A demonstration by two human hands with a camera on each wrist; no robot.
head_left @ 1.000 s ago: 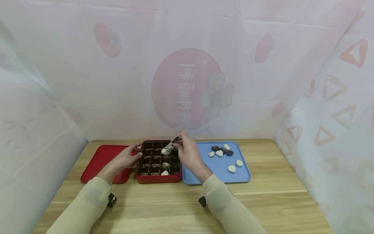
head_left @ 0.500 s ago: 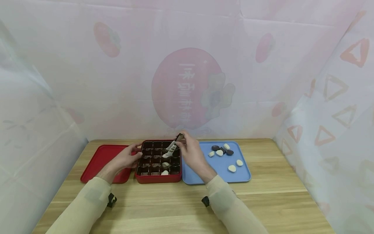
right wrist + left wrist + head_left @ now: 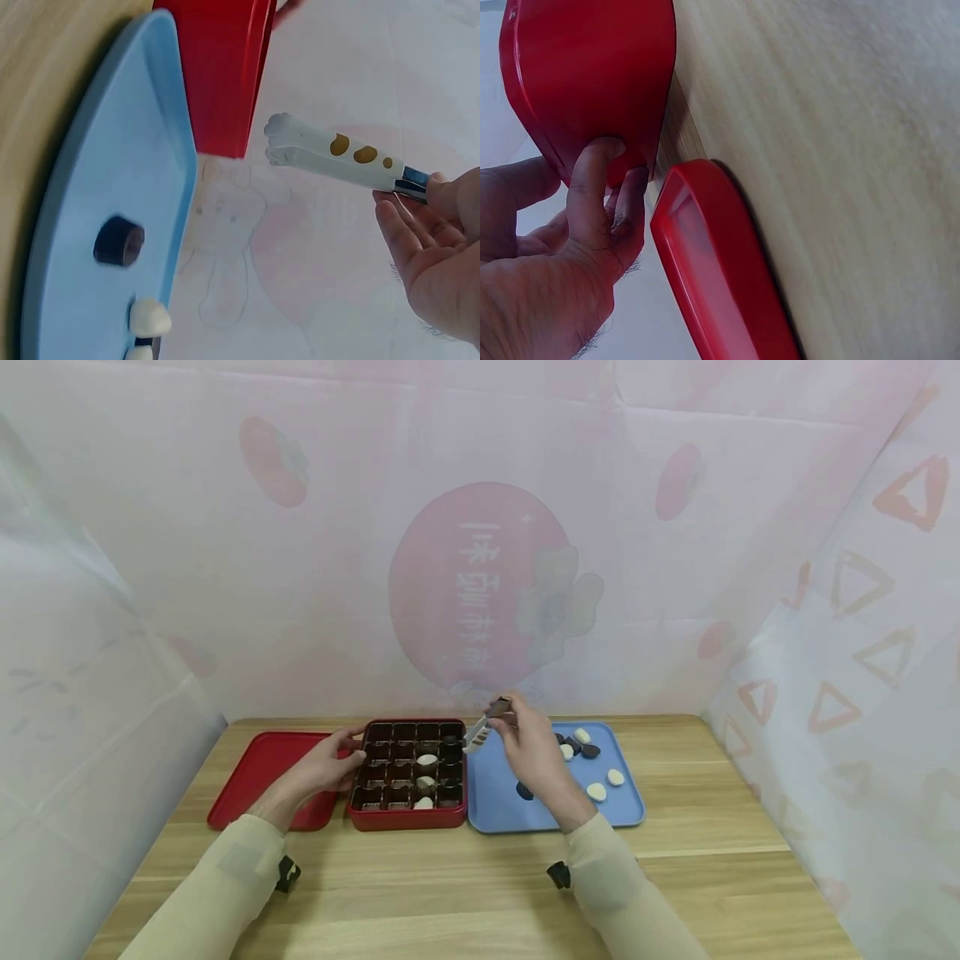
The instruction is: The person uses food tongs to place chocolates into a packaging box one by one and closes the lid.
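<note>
I pinch one pair of white tongs in my right hand, tips nearly together, near the right rim of one red box; my left hand rests relaxed against its left side. Box — three pale pieces in one column, darker contents too dim to count. One blue tray, right — four white pieces in view, at least three dark pieces; one red lid, left.

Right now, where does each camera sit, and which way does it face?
Head: worn on the head, facing forward and down at the red box and blue tray; left hand, right hand and sleeves show.
Left wrist: worn there, facing red box and red lid; left hand shows.
Right wrist: worn there, facing tongs and backdrop; mainly right hand shows.
Head and right wrist share the tongs.
</note>
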